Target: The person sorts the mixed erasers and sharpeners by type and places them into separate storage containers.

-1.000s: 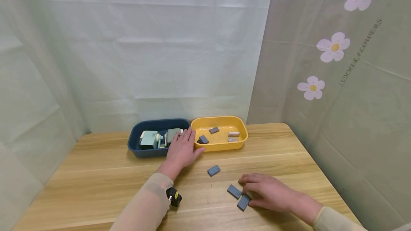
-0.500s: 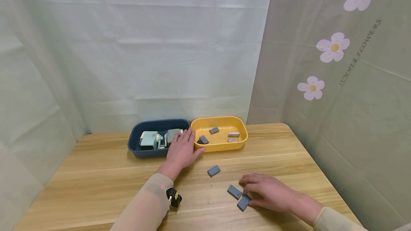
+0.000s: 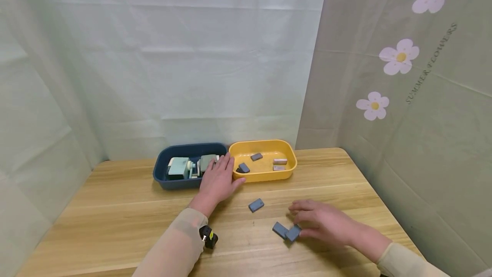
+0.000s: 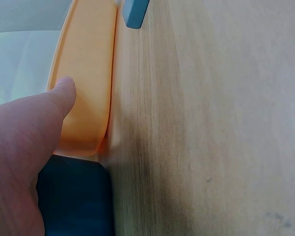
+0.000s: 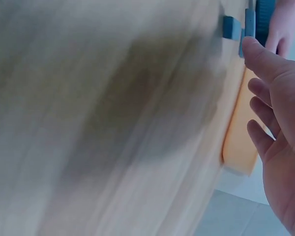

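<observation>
My right hand (image 3: 324, 222) pinches a small blue-grey rectangular block (image 3: 294, 233) between thumb and fingers, a little above the table. Just left of it, partly overlapped in the head view, a similar block (image 3: 279, 229) lies flat. Another loose block (image 3: 256, 205) is farther back. My left hand (image 3: 217, 183), fingers straight, rests over the adjoining ends of the dark blue tray (image 3: 169, 184) and the yellow tray (image 3: 269, 178); its thumb (image 4: 65, 91) lies along the yellow tray's side in the left wrist view. In the right wrist view the held block (image 5: 250, 23) stands at the thumb tip.
Several small blocks, grey-blue (image 3: 256, 156) and pale (image 3: 279, 161), lie inside the yellow tray. The blue tray holds pale green and dark toy-like pieces (image 3: 179, 167). Curtains (image 3: 230, 76) hang behind and beside the wooden table (image 3: 115, 217).
My right hand has risen slightly from the table and moved back with one block, which has turned and shifted up toward its neighbour. The left hand and trays have stayed put.
</observation>
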Tool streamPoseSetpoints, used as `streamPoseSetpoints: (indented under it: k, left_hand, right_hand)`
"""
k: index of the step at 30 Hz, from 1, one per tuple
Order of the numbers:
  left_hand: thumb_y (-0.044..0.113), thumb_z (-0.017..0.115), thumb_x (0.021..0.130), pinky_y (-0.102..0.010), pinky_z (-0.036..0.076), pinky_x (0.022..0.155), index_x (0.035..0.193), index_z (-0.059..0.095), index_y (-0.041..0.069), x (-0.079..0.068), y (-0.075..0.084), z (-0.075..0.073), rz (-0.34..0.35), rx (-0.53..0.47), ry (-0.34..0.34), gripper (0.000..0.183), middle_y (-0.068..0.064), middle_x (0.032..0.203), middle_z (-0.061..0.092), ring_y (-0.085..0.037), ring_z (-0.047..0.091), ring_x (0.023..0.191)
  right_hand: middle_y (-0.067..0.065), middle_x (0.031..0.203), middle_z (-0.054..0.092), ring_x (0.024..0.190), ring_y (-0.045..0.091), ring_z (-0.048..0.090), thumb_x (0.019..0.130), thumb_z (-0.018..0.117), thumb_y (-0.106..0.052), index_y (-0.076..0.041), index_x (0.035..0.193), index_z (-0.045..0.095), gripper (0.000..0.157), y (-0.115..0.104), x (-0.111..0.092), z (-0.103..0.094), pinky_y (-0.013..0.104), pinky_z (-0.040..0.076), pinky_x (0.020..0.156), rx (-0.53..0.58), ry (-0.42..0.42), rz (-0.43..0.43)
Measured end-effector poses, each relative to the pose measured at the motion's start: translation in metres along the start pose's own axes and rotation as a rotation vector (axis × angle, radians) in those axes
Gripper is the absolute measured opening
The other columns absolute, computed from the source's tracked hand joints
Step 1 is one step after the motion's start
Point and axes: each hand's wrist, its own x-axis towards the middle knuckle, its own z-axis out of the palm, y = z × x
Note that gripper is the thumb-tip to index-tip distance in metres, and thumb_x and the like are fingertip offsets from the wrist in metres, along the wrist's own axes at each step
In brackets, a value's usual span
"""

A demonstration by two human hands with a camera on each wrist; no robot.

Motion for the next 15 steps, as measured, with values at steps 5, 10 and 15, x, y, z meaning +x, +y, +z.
streamPoseSetpoints:
  k: [5,10,15]
  left_hand:
    - [0.068,0.057,0.108,-0.058,0.013,0.136,0.173,0.032,0.003,-0.001,0.0,0.0,0.001,-0.004,0.007,0.096,-0.016,0.182,0.022,-0.037,0.024,0.167]
    - [0.068,0.057,0.108,-0.058,0.013,0.136,0.173,0.032,0.003,-0.001,0.0,0.0,0.0,-0.005,0.01,0.096,-0.016,0.182,0.022,-0.037,0.024,0.167]
    - [0.068,0.058,0.108,-0.058,0.014,0.136,0.173,0.032,0.003,0.0,0.001,0.0,-0.003,-0.008,0.012,0.096,-0.017,0.182,0.023,-0.038,0.025,0.167]
  right_hand:
    - [0.01,0.146,0.07,0.134,0.031,0.068,0.094,0.091,-0.029,-0.019,0.117,0.081,0.027,0.007,0.006,-0.008,0.052,0.061,0.104,-0.011,0.01,0.015]
    - [0.01,0.146,0.07,0.134,0.033,0.067,0.094,0.091,-0.027,-0.016,0.121,0.081,0.031,0.013,0.014,-0.015,0.054,0.061,0.103,-0.031,0.028,0.05]
    - [0.009,0.145,0.071,0.132,0.033,0.069,0.094,0.091,-0.029,-0.018,0.112,0.078,0.024,0.018,0.022,-0.021,0.053,0.062,0.1,-0.07,0.06,0.082]
